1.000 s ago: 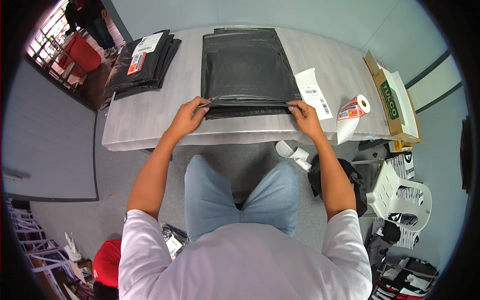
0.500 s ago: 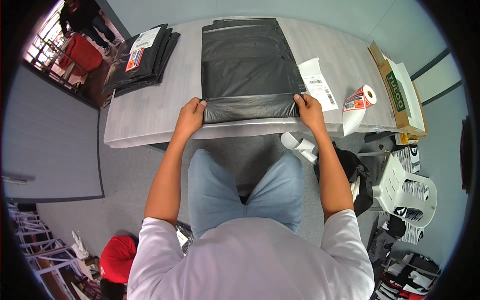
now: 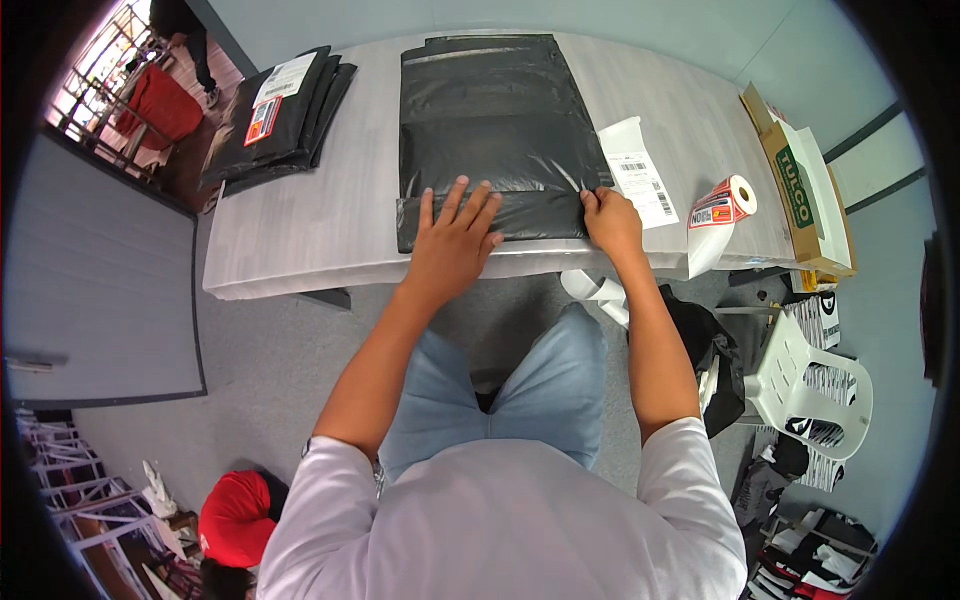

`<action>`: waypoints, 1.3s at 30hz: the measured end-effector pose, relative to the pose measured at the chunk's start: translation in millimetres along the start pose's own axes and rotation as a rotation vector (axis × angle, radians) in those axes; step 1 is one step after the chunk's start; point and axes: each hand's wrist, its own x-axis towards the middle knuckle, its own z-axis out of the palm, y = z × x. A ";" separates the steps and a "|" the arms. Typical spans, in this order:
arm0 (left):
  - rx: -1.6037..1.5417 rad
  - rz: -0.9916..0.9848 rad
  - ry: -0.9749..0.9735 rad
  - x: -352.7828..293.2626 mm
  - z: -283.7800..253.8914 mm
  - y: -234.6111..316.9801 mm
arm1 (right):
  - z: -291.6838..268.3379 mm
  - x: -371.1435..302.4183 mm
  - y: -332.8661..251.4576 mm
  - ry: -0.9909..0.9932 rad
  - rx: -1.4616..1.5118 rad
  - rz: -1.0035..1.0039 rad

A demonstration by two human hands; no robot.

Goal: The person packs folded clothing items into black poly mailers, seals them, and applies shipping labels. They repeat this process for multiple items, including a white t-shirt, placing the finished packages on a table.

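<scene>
A large black plastic mailing bag (image 3: pixel 490 125) lies flat on the pale wood-look table (image 3: pixel 335 225), its near end folded over in a wide flap. My left hand (image 3: pixel 450 245) is spread flat on that flap, left of its middle, fingers apart. At the flap's right corner, my right hand (image 3: pixel 612 222) pinches the bag's edge between thumb and fingers. Just right of the bag is a white printed label sheet (image 3: pixel 645 185), partly tucked against its edge. Farther right stands a roll of red-and-white stickers (image 3: pixel 715 210), its backing strip hanging over the table edge.
Stacked black mailing bags (image 3: pixel 285 130) with labels lie at the left. A cardboard box (image 3: pixel 795 185) stands at the right end. Below are a white plastic chair (image 3: pixel 815 385) and a black bag (image 3: pixel 705 355). A person (image 3: pixel 190 40) stands beyond the doorway near a red sack (image 3: pixel 160 108).
My left hand has let go of the flap's left corner and moved right, flattening onto the flap. My right hand stays at the right corner. The person beyond the doorway has shifted right.
</scene>
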 end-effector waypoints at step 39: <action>-0.766 -0.315 -0.153 -34.1 -17.7 62.4 | -68.0 -158.4 51.3 0.208 -0.062 -0.295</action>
